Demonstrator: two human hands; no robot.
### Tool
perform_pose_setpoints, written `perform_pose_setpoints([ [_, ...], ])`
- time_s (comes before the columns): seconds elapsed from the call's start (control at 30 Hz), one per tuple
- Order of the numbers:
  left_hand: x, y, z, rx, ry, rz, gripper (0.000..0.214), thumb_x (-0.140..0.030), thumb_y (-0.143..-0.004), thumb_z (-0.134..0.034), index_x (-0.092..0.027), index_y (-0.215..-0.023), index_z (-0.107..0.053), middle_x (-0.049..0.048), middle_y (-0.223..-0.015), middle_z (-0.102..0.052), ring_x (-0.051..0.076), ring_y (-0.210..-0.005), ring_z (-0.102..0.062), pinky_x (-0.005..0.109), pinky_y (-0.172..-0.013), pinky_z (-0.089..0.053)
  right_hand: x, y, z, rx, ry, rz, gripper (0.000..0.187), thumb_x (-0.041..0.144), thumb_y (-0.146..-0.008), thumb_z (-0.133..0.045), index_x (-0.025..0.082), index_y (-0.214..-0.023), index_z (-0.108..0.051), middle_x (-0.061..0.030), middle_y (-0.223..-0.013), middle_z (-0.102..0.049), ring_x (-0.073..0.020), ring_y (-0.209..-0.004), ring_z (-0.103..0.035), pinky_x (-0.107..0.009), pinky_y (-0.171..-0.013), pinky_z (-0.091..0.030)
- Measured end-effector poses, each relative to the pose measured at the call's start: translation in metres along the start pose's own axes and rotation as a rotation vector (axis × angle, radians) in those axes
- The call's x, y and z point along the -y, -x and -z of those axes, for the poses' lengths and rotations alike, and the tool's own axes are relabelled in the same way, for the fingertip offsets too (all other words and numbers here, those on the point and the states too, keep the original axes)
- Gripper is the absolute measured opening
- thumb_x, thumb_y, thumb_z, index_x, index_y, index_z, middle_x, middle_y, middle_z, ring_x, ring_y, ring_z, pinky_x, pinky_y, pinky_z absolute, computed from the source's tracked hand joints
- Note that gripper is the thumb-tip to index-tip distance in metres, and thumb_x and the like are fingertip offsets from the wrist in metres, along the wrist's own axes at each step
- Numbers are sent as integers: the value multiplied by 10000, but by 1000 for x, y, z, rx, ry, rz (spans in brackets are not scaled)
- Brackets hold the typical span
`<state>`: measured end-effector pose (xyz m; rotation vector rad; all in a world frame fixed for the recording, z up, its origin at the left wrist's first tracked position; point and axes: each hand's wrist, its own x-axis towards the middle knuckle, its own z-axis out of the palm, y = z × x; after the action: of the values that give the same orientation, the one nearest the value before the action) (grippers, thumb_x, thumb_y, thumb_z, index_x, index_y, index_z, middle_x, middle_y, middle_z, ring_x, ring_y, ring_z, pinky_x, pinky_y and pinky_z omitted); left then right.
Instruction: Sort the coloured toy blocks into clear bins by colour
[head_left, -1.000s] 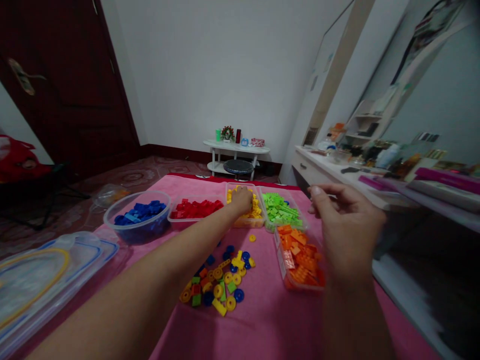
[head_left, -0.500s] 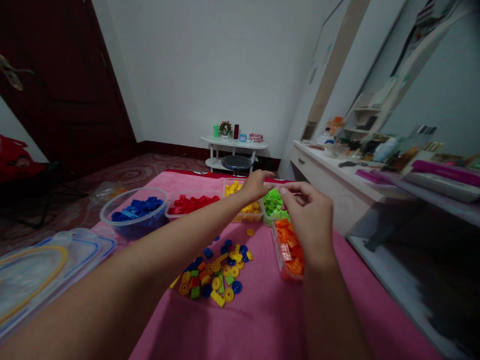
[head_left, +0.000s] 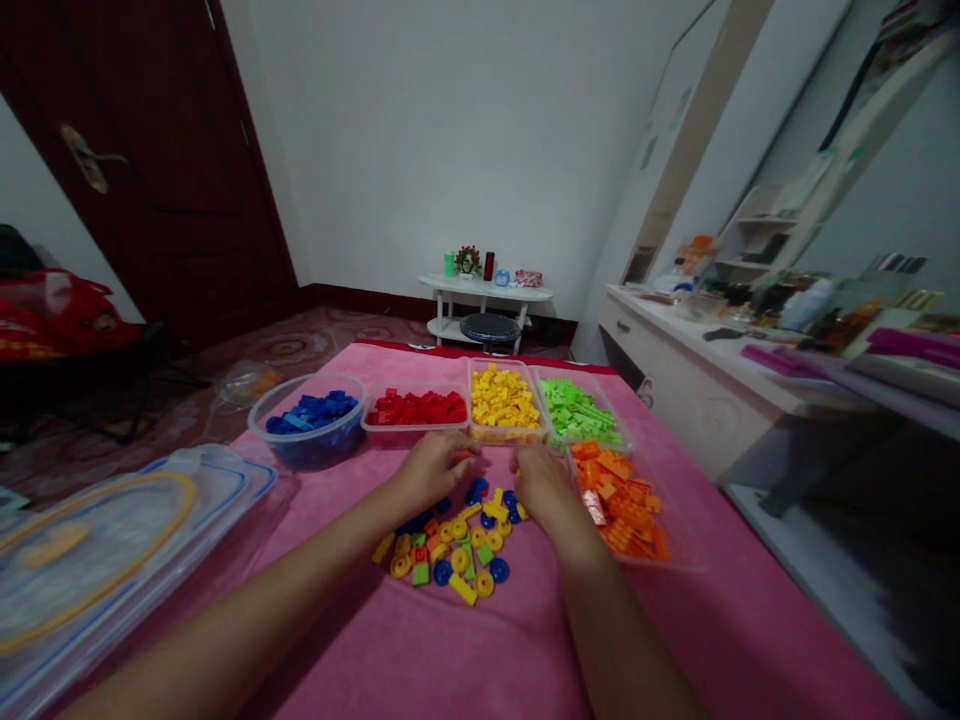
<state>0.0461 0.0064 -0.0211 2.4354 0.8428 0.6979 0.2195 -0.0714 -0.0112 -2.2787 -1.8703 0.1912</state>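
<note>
A loose pile of mixed small plastic pieces (head_left: 454, 545) in yellow, blue, red, green and orange lies on the pink cloth (head_left: 525, 640). My left hand (head_left: 431, 468) rests palm down at the pile's far left edge, fingers curled; something orange shows at its fingertips, too small to name. My right hand (head_left: 541, 485) is lowered on the pile's far right edge, fingers bent down among the pieces. Behind the hands stand a blue-filled bowl (head_left: 309, 428), a red tray (head_left: 415, 410), a yellow tray (head_left: 505, 400), a green tray (head_left: 577, 410) and an orange tray (head_left: 619, 495).
Clear plastic lids (head_left: 97, 540) are stacked at the left edge of the table. A white dresser (head_left: 720, 390) crowded with items runs along the right. A small white table with a stool (head_left: 487, 310) stands at the far wall. A dark door (head_left: 150, 170) is at left.
Both hands came down from above the yellow and green trays, where their fingertips met, to the near pile of mixed pieces. The view shifted a little.
</note>
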Motion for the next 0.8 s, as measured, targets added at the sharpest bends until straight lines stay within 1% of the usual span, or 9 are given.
perform_pose_setpoints([
  [0.1,1,12,-4,9,75,-53,239,-237,-846,-529,-190,-994,-709,66,-987,-697,184,-934,-615,274,-855,-455,1,4,19,39,30,-3,256,41,-745,-499,176,-867,-680,-116,-930,-683,-233,-873,-632,-290,-686,-397],
  [0.2,-3,19,-8,28,113,-117,259,-268,-849,-549,-182,-1052,-685,69,-1013,-687,185,-953,-605,287,-883,-445,3,9,37,99,68,28,198,125,-688,-603,228,-834,-689,-54,-885,-695,-203,-823,-630,-259,-636,-377],
  [0.3,-8,25,-16,81,74,-184,383,-339,-811,-616,-193,-1165,-631,87,-1116,-652,216,-1026,-580,327,-922,-429,9,14,38,204,137,56,218,159,-652,-652,221,-856,-699,-57,-901,-699,-191,-817,-633,-239,-616,-379],
  [0.37,-10,29,-22,115,16,-210,390,-349,-782,-650,-215,-1148,-644,90,-1156,-636,239,-1061,-565,359,-949,-409,14,15,31,247,187,43,226,156,-671,-644,191,-888,-696,-91,-918,-699,-200,-828,-642,-238,-613,-383],
  [0.47,-8,32,-32,101,4,-158,268,-307,-771,-658,-213,-1019,-698,84,-1062,-672,235,-1003,-589,360,-930,-411,19,15,22,229,231,30,217,162,-720,-602,160,-921,-684,-132,-934,-694,-224,-862,-648,-250,-621,-387],
  [0.6,-5,32,-35,27,129,-60,186,-273,-768,-650,-180,-916,-715,63,-876,-698,196,-846,-613,293,-803,-443,15,13,23,220,260,4,201,131,-692,-595,152,-874,-679,-133,-895,-696,-234,-831,-651,-258,-598,-380],
  [0.7,-4,32,-32,-47,266,6,187,-275,-802,-605,-176,-916,-715,45,-861,-699,172,-794,-612,255,-728,-443,10,14,24,232,212,-12,196,116,-666,-613,168,-845,-671,-102,-862,-697,-202,-802,-647,-235,-587,-376],
  [0.8,-2,31,-30,-159,446,78,219,-273,-838,-552,-163,-950,-704,33,-875,-706,157,-785,-620,233,-704,-449,7,15,20,262,207,-49,215,85,-629,-619,177,-820,-660,-69,-780,-686,-167,-713,-638,-218,-555,-367],
])
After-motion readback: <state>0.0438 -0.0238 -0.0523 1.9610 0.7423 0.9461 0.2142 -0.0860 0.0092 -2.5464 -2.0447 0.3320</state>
